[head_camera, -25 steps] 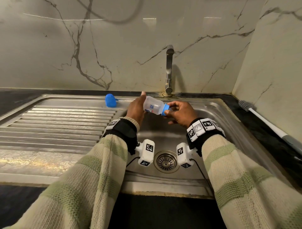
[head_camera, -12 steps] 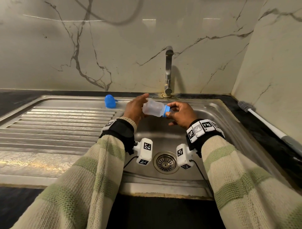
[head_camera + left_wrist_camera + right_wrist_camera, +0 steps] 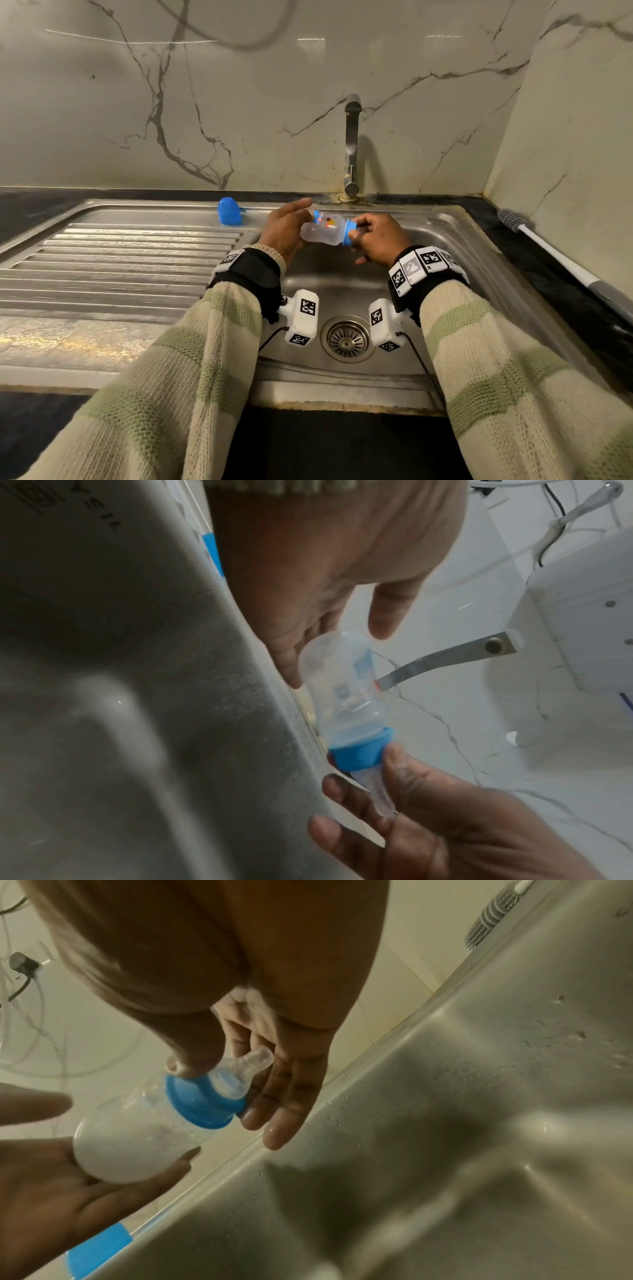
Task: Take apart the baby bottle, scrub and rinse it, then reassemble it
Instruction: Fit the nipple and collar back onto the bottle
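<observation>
Marble walls back a steel sink [image 3: 445, 240], and over its basin the person holds the baby bottle [image 3: 323, 229] on its side between both hands. The left hand [image 3: 282, 233] cups the bottle's base with loose, nearly straight fingers; the right hand [image 3: 375, 240] pinches the blue collar [image 3: 202, 1102] between thumb and fingertips, the clear teat [image 3: 253, 1058] pointing into its palm. The collar looks seated on the neck, so I judge unscrewing is only starting. A blue cap [image 3: 228, 212] already lies on the draining board beyond the left hand. A bottle brush [image 3: 534, 236] lies untouched on the dark desk, well to the right of the right hand. Scrubbing, rinsing and reassembly all remain.
</observation>
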`<state>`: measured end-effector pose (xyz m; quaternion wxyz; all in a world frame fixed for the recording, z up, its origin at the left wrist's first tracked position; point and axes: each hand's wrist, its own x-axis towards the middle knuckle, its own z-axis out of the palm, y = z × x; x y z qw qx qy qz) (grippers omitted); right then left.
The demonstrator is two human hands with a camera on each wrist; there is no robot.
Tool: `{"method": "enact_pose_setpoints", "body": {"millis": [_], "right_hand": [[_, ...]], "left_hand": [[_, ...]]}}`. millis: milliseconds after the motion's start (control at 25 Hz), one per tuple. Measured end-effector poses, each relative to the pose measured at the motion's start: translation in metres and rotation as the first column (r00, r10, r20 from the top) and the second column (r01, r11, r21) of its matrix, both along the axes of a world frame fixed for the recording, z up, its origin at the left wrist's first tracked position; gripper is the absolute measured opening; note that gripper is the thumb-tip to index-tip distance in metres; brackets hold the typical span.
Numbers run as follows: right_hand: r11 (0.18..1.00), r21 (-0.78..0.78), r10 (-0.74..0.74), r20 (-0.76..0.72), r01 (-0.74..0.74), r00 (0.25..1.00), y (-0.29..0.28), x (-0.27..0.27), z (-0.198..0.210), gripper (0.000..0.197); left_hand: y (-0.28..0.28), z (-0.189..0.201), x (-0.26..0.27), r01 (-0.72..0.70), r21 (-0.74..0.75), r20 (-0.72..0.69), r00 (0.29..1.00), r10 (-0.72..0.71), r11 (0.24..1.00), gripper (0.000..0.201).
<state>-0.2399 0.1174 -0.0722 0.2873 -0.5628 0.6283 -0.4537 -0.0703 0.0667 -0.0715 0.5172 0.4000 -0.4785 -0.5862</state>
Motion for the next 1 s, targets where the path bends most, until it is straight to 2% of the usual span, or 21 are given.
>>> {"method": "enact_pose_setpoints", "body": {"millis": [80, 120, 200, 280, 360, 480, 560, 640, 720, 800, 880, 1000], "right_hand": [[1.000, 0.009, 0.015, -0.024, -0.014, 1.000, -0.001, 0.001, -0.002, 0.019], [1.000, 0.006, 0.024, -0.044, -0.024, 0.999, -0.001, 0.001, -0.003, 0.021], [0.999, 0.005, 0.033, -0.101, -0.033, 0.994, 0.001, 0.003, -0.004, 0.025], [1.000, 0.017, 0.024, -0.144, -0.022, 0.989, 0.001, 0.003, -0.004, 0.023], [1.000, 0.022, 0.018, -0.175, -0.014, 0.984, 0.001, 0.004, -0.001, 0.021], [1.000, 0.006, 0.006, -0.164, -0.005, 0.986, 0.000, 0.002, 0.003, 0.014], [1.000, 0.006, 0.009, -0.144, -0.008, 0.990, 0.001, 0.002, 0.005, 0.012], [1.000, 0.023, 0.020, -0.136, -0.017, 0.990, 0.000, 0.001, 0.004, 0.014], [0.999, 0.035, 0.021, -0.119, -0.017, 0.993, -0.001, 0.002, 0.001, 0.017], [1.000, 0.022, 0.013, -0.109, -0.011, 0.994, -0.001, 0.004, -0.004, 0.019], [0.999, 0.041, 0.038, -0.207, -0.030, 0.978, -0.002, 0.004, -0.007, 0.025], [0.995, 0.071, 0.097, -0.371, -0.076, 0.923, -0.002, 0.002, -0.006, 0.034]], "left_hand": [[0.003, 0.003, -0.003, 0.027, 0.111, -0.088, 0.996, -0.017, 0.993, 0.028], [0.006, 0.004, -0.006, 0.059, 0.171, -0.081, 0.996, -0.045, 0.984, 0.030], [0.010, 0.002, -0.009, 0.088, 0.210, 0.117, 0.986, -0.115, 0.974, 0.047], [0.013, -0.002, -0.011, 0.065, 0.141, 0.284, 0.953, -0.103, 0.988, 0.046], [0.010, -0.002, -0.010, 0.076, -0.013, 0.352, 0.934, -0.066, 0.997, 0.034], [0.007, 0.000, -0.004, 0.186, -0.158, 0.312, 0.941, -0.130, 0.970, 0.016], [0.005, 0.000, 0.002, 0.256, -0.219, 0.312, 0.933, -0.181, 0.942, 0.016], [0.001, -0.001, 0.004, 0.273, -0.228, 0.305, 0.931, -0.198, 0.935, 0.022], [0.000, -0.003, 0.000, 0.173, -0.183, 0.267, 0.956, -0.121, 0.968, 0.028], [-0.001, -0.009, -0.004, 0.053, -0.104, 0.279, 0.960, -0.022, 0.993, 0.042], [0.000, -0.014, -0.005, 0.070, -0.040, 0.320, 0.946, -0.054, 0.997, 0.052], [0.001, -0.011, -0.001, 0.170, -0.120, 0.421, 0.901, -0.105, 0.978, 0.056]]}}
